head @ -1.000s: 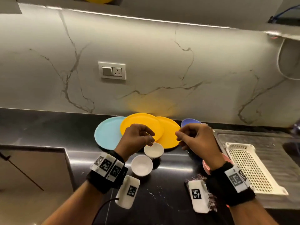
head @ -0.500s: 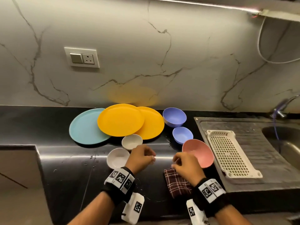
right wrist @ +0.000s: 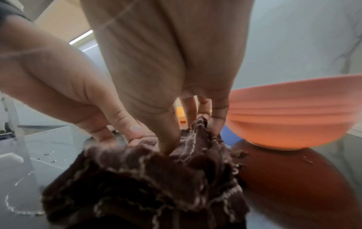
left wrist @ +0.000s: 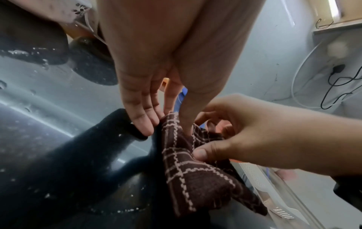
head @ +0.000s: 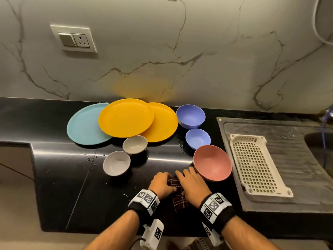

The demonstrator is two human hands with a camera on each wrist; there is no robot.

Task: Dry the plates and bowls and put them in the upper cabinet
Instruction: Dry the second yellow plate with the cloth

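Both hands meet on the brown checked dish cloth [head: 177,194] at the black worktop's [head: 72,186] front edge: left hand [head: 161,184] and right hand [head: 191,184] each pinch its bunched top. The round pink plastic bowl [head: 212,162] sits just right of the right hand, nearest; plates lie farther back.

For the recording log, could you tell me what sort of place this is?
Most likely a home kitchen: a black stone counter carries plates and bowls, a steel sink drainboard holds a white plastic tray, and a marble backsplash stands behind.
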